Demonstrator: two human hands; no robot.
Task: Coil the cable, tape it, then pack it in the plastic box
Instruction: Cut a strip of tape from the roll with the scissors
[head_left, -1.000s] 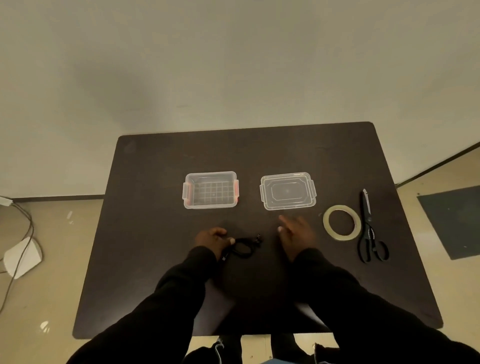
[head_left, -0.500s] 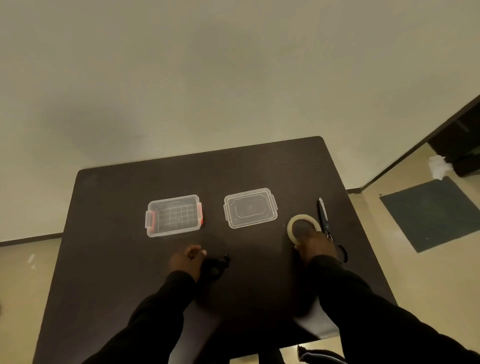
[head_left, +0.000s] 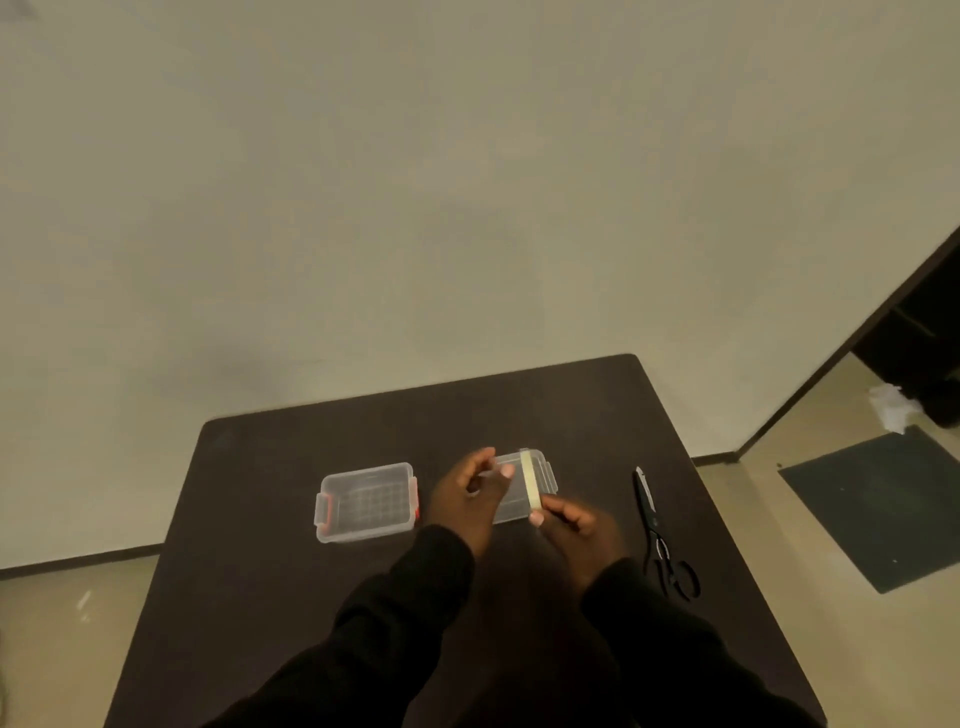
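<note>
My right hand (head_left: 574, 527) holds the yellowish tape roll (head_left: 531, 484) edge-on, raised above the table in front of the clear lid (head_left: 546, 474). My left hand (head_left: 462, 501) is lifted beside it, thumb and fingertips pinched close to the roll's left side; blur hides whether they grip anything. The clear plastic box (head_left: 366, 501) with red latches stands open to the left of both hands. The black cable is not visible; my hands and sleeves cover the table where it lay.
Black scissors (head_left: 655, 530) lie on the dark table (head_left: 260, 519) to the right of my hands, blades pointing away. A pale wall rises behind the table. A dark floor mat (head_left: 878, 506) lies on the right.
My right hand has lifted the tape roll off the table and brought it left, in front of the lid. My left hand has risen from the cable to meet it. The view has tilted upward.
</note>
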